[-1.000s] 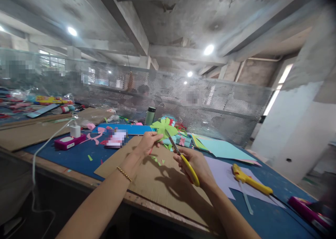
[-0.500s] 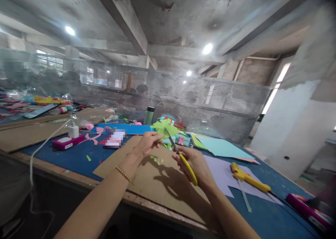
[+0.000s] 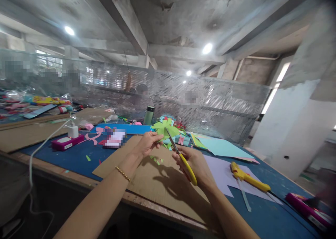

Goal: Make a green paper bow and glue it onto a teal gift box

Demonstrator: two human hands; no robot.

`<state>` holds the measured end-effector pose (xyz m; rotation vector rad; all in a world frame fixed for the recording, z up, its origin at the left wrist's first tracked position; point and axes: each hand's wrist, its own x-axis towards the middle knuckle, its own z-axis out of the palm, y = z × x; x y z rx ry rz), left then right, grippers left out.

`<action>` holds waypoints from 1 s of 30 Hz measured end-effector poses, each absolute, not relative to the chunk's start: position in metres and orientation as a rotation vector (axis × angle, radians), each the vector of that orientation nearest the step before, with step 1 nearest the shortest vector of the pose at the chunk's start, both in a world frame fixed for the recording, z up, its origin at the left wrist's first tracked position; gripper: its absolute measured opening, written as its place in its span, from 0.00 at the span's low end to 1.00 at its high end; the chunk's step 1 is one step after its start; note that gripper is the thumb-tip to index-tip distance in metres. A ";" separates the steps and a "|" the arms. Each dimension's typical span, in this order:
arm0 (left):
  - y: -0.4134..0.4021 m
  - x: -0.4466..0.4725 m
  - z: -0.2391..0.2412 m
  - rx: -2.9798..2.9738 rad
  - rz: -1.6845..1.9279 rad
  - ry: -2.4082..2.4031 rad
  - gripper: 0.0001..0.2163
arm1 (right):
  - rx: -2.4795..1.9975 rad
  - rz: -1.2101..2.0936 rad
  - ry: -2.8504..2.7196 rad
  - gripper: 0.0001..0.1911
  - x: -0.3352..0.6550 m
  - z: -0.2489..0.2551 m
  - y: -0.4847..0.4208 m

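Note:
My left hand (image 3: 150, 143) pinches the near edge of a light green paper flower (image 3: 168, 127), which is held up above the table. In my right hand (image 3: 195, 163) is a pair of scissors (image 3: 187, 167) with yellow handles. Its blades point up and away and overlap the flower's middle; whether they are parted I cannot make out. Beneath both hands lies a sheet of brown cardboard (image 3: 157, 183), with small green paper scraps (image 3: 157, 160) on it.
A yellow hot glue gun (image 3: 249, 181) lies on lilac paper (image 3: 217, 174) at the right. Coloured paper sheets (image 3: 225, 148) are stacked behind it. A green bottle (image 3: 149, 116) stands at the back. Left are a phone (image 3: 114, 139) and a purple power strip (image 3: 67, 142) with a white cable.
Both hands, the flower and the scissors stay in almost the same place. The green paper has shifted or tilted very slightly between the hands.

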<state>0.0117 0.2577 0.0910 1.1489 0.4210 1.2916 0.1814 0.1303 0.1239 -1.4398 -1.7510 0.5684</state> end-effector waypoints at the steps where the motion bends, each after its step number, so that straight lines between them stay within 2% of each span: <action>1: 0.257 0.012 0.091 1.147 1.294 0.418 0.18 | -1.436 0.578 -1.751 0.22 0.181 0.125 0.130; 17: 0.251 0.012 0.093 1.059 1.240 0.364 0.16 | -1.381 0.533 -1.774 0.23 0.180 0.125 0.127; 30: 0.251 0.013 0.094 1.046 1.228 0.359 0.17 | -1.372 0.689 -1.712 0.24 0.177 0.125 0.123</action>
